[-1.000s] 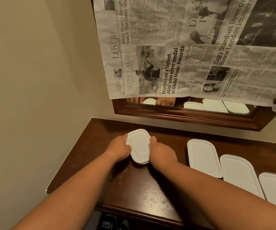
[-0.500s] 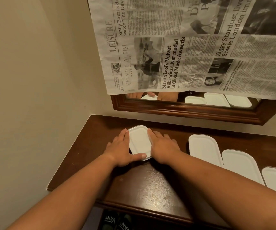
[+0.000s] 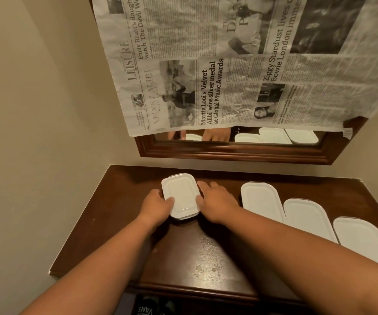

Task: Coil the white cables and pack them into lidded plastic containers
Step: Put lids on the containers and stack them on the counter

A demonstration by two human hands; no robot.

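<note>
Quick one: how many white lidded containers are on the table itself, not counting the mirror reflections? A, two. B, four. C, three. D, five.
B, four: one container sits between the left hand and the right hand, and three more containers lie in a row to its right on the table.

Most of the mirror is covered by the newspaper — only a bottom strip of glass is left showing. The contents of the lidded container are hidden, as are the fingers of the left hand beside it. The rightmost container and the shoes are cut off — by the right and bottom edges.
</note>
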